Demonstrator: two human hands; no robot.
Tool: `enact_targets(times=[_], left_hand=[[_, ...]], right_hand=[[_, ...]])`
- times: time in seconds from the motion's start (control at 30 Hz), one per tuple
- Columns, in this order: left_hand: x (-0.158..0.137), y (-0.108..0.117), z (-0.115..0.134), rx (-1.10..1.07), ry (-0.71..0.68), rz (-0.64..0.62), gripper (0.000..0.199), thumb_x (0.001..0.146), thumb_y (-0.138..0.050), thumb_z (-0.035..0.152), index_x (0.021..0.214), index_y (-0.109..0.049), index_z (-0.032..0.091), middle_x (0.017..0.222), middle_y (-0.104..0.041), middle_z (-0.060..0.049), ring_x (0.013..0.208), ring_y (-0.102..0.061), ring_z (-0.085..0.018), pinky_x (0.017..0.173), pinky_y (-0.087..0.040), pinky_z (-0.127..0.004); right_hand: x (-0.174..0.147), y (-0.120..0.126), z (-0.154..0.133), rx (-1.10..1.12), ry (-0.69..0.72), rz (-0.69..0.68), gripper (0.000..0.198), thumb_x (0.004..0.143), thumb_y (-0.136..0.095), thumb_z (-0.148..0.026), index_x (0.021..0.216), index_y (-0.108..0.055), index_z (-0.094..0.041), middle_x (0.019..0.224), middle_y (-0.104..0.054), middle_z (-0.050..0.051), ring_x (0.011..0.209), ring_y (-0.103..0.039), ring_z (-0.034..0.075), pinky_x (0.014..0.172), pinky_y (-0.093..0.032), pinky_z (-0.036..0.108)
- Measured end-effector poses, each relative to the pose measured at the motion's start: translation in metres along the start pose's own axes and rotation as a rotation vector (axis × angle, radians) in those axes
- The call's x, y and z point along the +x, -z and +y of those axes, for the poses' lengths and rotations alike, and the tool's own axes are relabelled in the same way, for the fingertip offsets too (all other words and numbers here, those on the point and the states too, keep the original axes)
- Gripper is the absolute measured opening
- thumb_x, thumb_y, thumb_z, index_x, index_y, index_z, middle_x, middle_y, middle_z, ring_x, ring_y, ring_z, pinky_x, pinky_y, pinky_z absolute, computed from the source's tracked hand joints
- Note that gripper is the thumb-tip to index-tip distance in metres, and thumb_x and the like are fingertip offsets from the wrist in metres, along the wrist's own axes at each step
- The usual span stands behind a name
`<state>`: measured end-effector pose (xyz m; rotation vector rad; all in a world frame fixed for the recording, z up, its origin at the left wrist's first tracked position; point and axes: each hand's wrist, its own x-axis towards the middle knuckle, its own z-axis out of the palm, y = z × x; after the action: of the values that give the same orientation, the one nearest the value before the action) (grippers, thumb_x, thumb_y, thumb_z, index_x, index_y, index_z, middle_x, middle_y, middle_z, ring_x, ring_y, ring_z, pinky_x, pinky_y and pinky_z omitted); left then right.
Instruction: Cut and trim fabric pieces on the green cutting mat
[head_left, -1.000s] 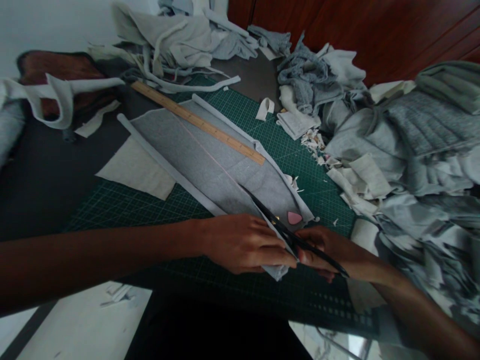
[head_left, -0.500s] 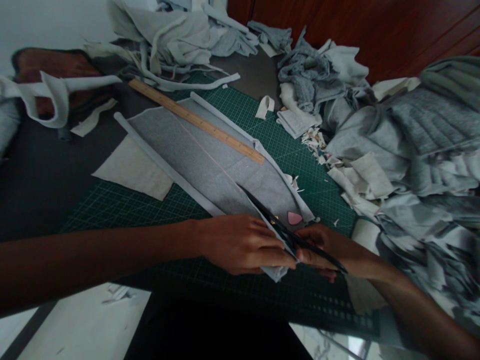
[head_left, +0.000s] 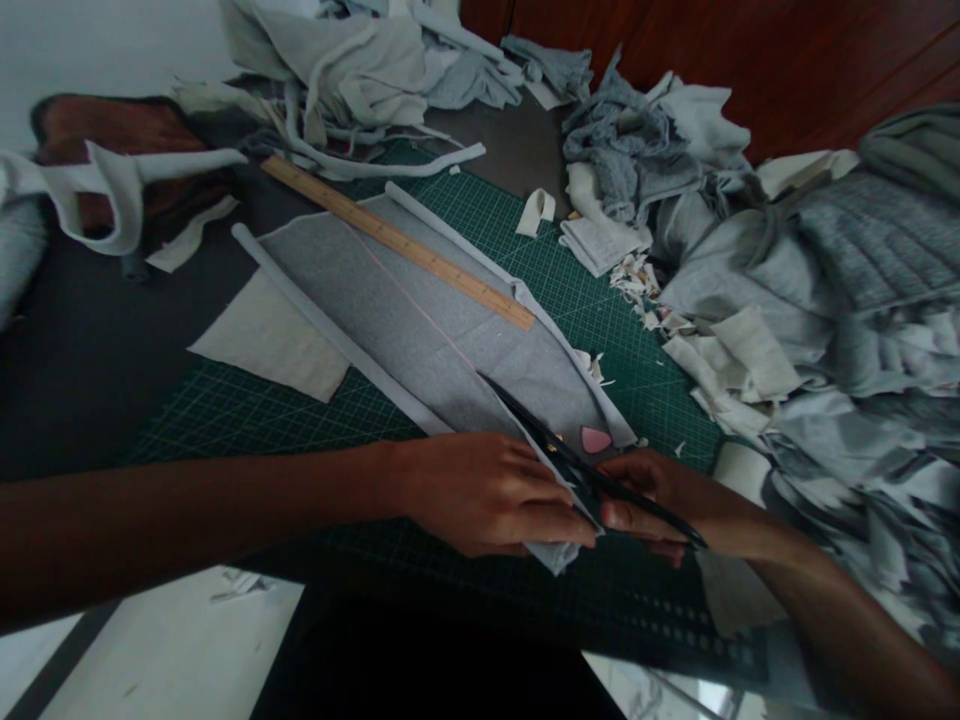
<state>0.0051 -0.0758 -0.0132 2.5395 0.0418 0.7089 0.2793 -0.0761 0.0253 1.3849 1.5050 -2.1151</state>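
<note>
A length of grey fabric [head_left: 405,290] with curled long edges lies on the green cutting mat [head_left: 592,325], a pale line running along it. My right hand [head_left: 660,490] is closed round the handles of black scissors [head_left: 540,430], whose blades reach into the fabric along that line. My left hand [head_left: 495,495] is closed on the near cut edge of the fabric, beside the blades. Across the far part of the fabric rests a wooden ruler [head_left: 405,245]. A pink piece of tailor's chalk [head_left: 596,439] lies on the fabric by the scissors.
Heaps of grey cloth [head_left: 862,250] crowd the right side, with small scraps [head_left: 636,280] at their edge. More cloth [head_left: 352,70] is piled at the back. A beige fabric piece [head_left: 274,335] lies left of the grey fabric, and a brown pad [head_left: 112,140] sits far left.
The whole view has shifted slightly. Both hands and the scissors keep nearly the same place on the fabric, with no clear advance of the blades.
</note>
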Motion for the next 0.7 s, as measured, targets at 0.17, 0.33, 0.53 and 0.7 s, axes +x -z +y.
enact_targets(times=[0.17, 0.33, 0.53, 0.7], left_hand=[[0.0, 0.0, 0.0, 0.003, -0.023, 0.059, 0.023, 0.102, -0.059, 0.016, 0.122, -0.07, 0.016, 0.117, -0.078, -0.01, 0.107, -0.073, -0.021, 0.095, -0.06, -0.033], [0.0, 0.0, -0.001, -0.032, -0.002, 0.028, 0.024, 0.104, -0.055, 0.018, 0.123, -0.07, 0.017, 0.116, -0.078, -0.01, 0.107, -0.073, -0.021, 0.096, -0.059, -0.033], [0.0, 0.001, -0.001, -0.084, 0.013, 0.037, 0.024, 0.102, -0.06, 0.017, 0.123, -0.07, 0.02, 0.121, -0.077, -0.009, 0.114, -0.072, -0.021, 0.103, -0.058, -0.033], [0.001, 0.003, 0.002, -0.063, -0.042, 0.099, 0.023, 0.102, -0.059, 0.015, 0.121, -0.071, 0.019, 0.119, -0.078, -0.01, 0.112, -0.073, -0.02, 0.102, -0.059, -0.032]], right_hand=[[0.0, 0.003, 0.005, 0.03, 0.028, -0.011, 0.057, 0.084, -0.075, -0.069, 0.097, -0.068, -0.015, 0.052, -0.049, -0.01, 0.038, -0.04, 0.003, 0.037, -0.041, 0.014], [0.004, 0.003, 0.008, 0.042, 0.046, -0.014, 0.056, 0.083, -0.076, -0.07, 0.088, -0.064, -0.016, 0.05, -0.047, -0.011, 0.036, -0.04, 0.003, 0.035, -0.04, 0.013], [0.003, 0.005, 0.009, 0.055, 0.049, -0.035, 0.072, 0.073, -0.073, -0.085, 0.092, -0.064, -0.015, 0.053, -0.049, -0.009, 0.039, -0.04, 0.004, 0.037, -0.043, 0.015], [-0.005, 0.007, 0.004, -0.015, 0.109, -0.027, 0.082, 0.07, -0.061, -0.095, 0.091, -0.059, -0.016, 0.06, -0.047, -0.007, 0.047, -0.043, 0.005, 0.045, -0.049, 0.018]])
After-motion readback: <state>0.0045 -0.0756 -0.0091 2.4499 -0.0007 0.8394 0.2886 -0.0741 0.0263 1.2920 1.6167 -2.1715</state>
